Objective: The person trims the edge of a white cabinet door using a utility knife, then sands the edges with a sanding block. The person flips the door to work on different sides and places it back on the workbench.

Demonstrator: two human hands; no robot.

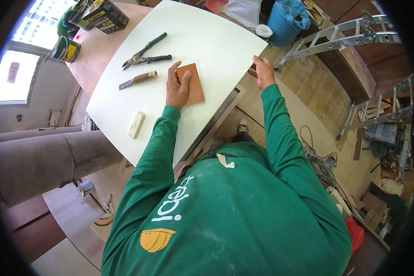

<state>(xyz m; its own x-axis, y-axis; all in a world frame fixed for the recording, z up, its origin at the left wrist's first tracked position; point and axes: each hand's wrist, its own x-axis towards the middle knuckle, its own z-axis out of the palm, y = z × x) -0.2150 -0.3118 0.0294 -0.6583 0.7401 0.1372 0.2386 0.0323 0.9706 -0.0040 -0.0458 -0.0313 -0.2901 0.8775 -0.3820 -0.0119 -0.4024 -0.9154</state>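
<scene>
A flat brown rectangular piece (pixel 195 87) is on the white board (pixel 124 110). My left hand (pixel 178 89) grips its left side, thumb across the face and index finger pointing away from me. At the board's right edge, my right hand (pixel 264 73) has its fingers closed on the rim; those underneath are partly hidden. Left of my left hand lie green-handled tin snips (pixel 145 54), their jaws slightly parted. Nearer me are a wooden-handled blade tool (pixel 138 80) and a small off-white block (pixel 136 124).
Paint cans (pixel 66 49) and a dark metal canister (pixel 106 17) stand at the far left. A blue bucket (pixel 283 23) and metal ladders (pixel 340 41) are at the right. Large grey rolls (pixel 50 161) lie left, and cables (pixel 322 163) lie on the floor right.
</scene>
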